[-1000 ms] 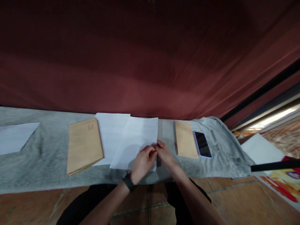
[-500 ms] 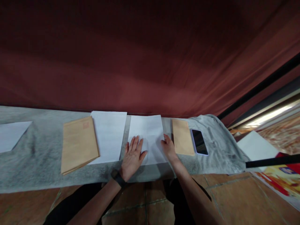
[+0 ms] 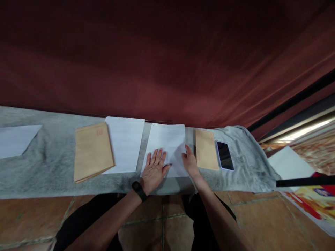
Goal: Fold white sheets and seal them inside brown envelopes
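A white sheet of paper (image 3: 168,134) lies on the grey cloth in front of me, with a faint crosswise line across it. My left hand (image 3: 155,171), a dark band on its wrist, rests flat on the paper's lower left part with the fingers spread. At the right edge of the sheet, my right hand (image 3: 189,162) is curled, thumb and index finger closed at that edge. Its lower fingers are hidden from above. Just right of it lies a small brown envelope (image 3: 206,150). Left of the sheet is a stack of white paper (image 3: 125,144).
Larger brown envelopes (image 3: 92,153) overlap the white stack's left side. Another white sheet (image 3: 18,139) lies far left. A phone (image 3: 225,156) sits right of the small envelope on the grey cloth (image 3: 57,167). A dark red curtain (image 3: 157,69) hangs behind.
The view has shifted slightly, so everything sits a little higher and further right. My left hand has slid slightly across the paper; my right hand stays at the sheet's right edge.
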`<state>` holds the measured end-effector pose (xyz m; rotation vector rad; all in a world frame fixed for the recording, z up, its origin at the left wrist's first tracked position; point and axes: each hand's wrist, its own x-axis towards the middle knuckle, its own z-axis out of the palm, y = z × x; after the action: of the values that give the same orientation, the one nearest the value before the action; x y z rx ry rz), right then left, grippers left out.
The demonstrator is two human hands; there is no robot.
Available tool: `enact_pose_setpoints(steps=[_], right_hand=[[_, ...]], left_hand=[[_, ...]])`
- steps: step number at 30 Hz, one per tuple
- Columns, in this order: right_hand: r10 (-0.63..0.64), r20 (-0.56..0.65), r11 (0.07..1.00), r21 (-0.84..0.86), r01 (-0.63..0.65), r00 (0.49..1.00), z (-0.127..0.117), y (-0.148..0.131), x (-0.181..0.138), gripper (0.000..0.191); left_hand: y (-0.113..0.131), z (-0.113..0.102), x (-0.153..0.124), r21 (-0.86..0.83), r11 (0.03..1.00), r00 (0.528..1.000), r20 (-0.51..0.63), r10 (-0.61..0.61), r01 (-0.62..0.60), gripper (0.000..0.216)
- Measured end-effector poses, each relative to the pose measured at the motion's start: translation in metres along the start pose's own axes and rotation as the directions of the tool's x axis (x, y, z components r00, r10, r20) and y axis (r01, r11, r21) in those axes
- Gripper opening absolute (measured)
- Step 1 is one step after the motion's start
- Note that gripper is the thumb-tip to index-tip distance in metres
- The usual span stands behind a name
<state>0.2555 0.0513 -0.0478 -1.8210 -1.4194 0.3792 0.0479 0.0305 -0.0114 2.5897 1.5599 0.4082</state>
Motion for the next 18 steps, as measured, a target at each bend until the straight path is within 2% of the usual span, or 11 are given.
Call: enact_pose_setpoints(steps=[12,18], right_hand=[[0.036,0.138,0.999,-0.02,-0.034,0.99,-0.011,0.008,0.009,0.053],[-0.055,0.084,0.982,-0.177,0.069,0.995,-0.019,-0.01,-0.004,0.054]], left_hand=[[0.003,-0.006,-0.001,-0.011,0.999,0.999,-0.002,-0.037,0.037,0.065],[0.002,-0.002,-0.001,0.019,1.0,1.0,-0.021,-0.02,0.021,0.064]])
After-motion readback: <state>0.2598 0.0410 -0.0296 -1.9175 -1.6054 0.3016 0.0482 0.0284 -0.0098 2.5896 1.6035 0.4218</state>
